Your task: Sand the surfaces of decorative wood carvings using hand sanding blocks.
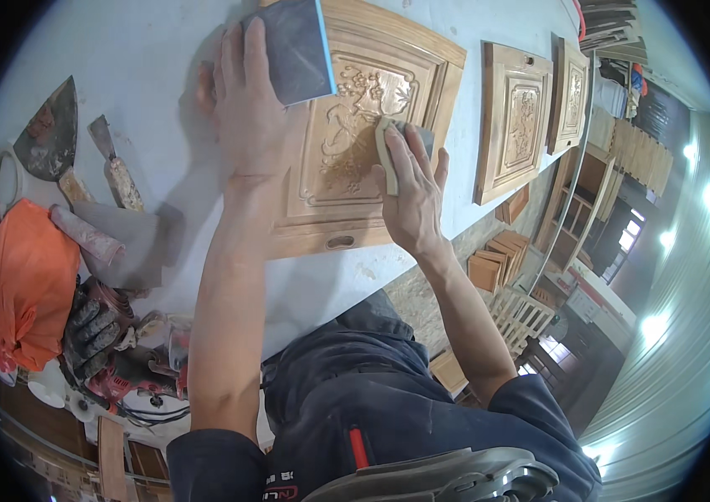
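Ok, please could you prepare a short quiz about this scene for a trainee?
1. True or false: the left hand holds a scraper.
2. Multiple choice: the right hand holds (A) a brush; (B) a pale-edged pad; (C) a cup.
3. Count: how many other carved panels lie right of the carved wooden panel beneath the hands?

Key: 1. False: it touches the dark, blue-edged pad. 2. B. 3. Two.
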The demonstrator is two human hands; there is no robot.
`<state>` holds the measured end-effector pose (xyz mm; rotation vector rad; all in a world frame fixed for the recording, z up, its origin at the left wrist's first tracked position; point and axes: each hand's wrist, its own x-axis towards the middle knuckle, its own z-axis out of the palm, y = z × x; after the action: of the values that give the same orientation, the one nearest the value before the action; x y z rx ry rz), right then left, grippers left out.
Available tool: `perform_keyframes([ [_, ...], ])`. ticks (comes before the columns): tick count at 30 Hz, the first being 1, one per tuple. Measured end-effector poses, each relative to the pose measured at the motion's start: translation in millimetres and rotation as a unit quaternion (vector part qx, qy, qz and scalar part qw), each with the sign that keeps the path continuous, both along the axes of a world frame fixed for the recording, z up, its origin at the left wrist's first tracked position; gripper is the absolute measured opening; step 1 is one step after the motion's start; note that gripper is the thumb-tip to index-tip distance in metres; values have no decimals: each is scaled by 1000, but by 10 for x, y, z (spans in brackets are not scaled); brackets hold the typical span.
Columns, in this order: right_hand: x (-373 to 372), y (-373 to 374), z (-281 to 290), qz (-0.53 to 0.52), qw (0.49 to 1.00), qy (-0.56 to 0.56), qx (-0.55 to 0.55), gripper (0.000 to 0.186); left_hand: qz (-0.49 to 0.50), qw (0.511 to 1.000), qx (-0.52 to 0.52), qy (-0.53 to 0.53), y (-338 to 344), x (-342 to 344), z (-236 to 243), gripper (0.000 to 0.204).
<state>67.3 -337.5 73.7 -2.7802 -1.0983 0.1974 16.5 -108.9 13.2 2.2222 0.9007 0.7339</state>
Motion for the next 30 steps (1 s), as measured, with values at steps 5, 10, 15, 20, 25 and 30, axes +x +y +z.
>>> perform_keyframes([
  [5,232,434,-89,-31,992,-38,118,58,38,997,-37,-59,43,27,-48,72],
  [10,112,1051,-444,22,990,-74,122,57,56,995,-36,-68,74,100,-81,63],
  [15,-691,319,-79,110,984,106,88,56,46,998,-34,-34,11,61,-21,57],
  [20,-489,-459,-192,84,996,24,-19,62,27,999,-13,-26,93,20,-83,57],
  [25,906,-69,-371,-10,991,-129,44,67,5,999,35,-27,53,25,-76,58],
  [30,1397,320,-276,136,980,-132,56,65,-11,999,37,0,81,-15,-116,68],
])
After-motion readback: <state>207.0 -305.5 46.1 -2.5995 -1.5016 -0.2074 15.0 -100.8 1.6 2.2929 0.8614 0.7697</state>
